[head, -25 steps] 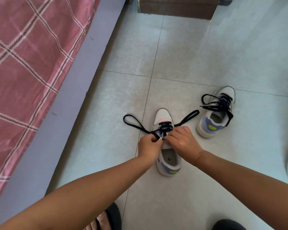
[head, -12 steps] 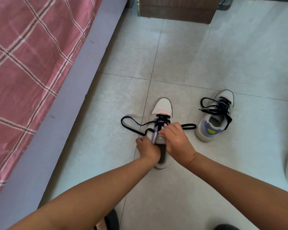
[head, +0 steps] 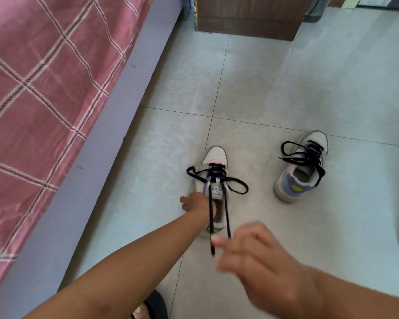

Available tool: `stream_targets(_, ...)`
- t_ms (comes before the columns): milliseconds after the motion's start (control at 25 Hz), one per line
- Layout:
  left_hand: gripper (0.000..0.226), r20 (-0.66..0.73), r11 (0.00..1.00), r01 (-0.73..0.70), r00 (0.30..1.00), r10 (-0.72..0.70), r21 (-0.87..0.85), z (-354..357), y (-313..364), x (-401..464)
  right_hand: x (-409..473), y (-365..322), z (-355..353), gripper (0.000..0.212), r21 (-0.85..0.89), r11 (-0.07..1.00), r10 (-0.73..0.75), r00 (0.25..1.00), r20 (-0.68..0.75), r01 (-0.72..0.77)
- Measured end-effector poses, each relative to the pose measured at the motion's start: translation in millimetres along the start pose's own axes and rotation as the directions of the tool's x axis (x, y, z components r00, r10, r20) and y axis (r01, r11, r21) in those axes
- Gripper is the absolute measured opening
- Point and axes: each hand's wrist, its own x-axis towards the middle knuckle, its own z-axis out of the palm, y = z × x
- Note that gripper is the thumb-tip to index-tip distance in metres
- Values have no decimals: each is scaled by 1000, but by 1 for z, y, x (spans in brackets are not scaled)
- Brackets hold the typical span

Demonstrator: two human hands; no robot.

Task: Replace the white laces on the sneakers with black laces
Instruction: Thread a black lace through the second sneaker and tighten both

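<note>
Left hand (head: 197,203) grips near sneaker (head: 213,178) at collar. Right hand (head: 258,256), blurred, apparently pinches black lace (head: 226,210) ends, drawn taut toward person. Second sneaker (head: 302,171), black-laced, lies beyond right hand.

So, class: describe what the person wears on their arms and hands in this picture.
Nothing is worn: both forearms are bare as far as the frame shows, with no sleeves, gloves, watch or visible rings. The left hand is fairly sharp; the right hand is motion-blurred.
</note>
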Motion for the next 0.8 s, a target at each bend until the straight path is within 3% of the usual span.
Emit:
stream_targets(160,50,21,992,35,999,-32,-118,-14,1,3,-12,7,-8,12,-13,999,48,997,66,-47)
stream_targets(240,43,-34,952,94,994,-108,-290,-21,-10,1,-12,22,-5,10,-42,996,75,997,22,-74)
stream_targets(280,36,9,882,125,991,-135,-454,-26,-17,-6,-13,25,-6,10,-35,997,67,998,6,-67)
stream_targets(360,37,327,644,298,942,-78,-704,-37,-22,-33,-12,19,-4,10,-14,1000,14,1000,-17,-14)
stream_targets(400,48,504,579,405,864,11,-708,-41,-23,-44,-11,14,-1,10,-10,1000,-27,1000,-9,27)
stream_targets(480,60,683,591,486,714,156,-644,-45,-17,-59,-8,9,6,11,2,994,-107,993,59,107)
stream_targets(560,51,703,571,491,671,233,-658,-49,-7,-68,-8,9,10,16,33,990,-142,982,126,139)
stream_targets(640,36,598,593,367,760,254,-717,-53,-3,-75,-14,10,9,28,121,993,-30,983,182,7)
stream_targets(680,33,497,631,233,822,278,-740,-53,-5,-77,-14,11,7,35,189,962,163,968,190,-199)
stream_targets(720,31,427,677,114,847,317,-728,-53,-8,-83,-15,13,6,42,265,838,445,878,176,-478)
stream_targets(760,31,414,721,40,840,351,-692,-52,-13,-88,-12,18,6,49,366,559,737,648,194,-744)
stream_targets(800,33,461,775,-28,791,403,-631,-51,-19,-97,-8,26,8,55,446,128,902,291,318,-886)
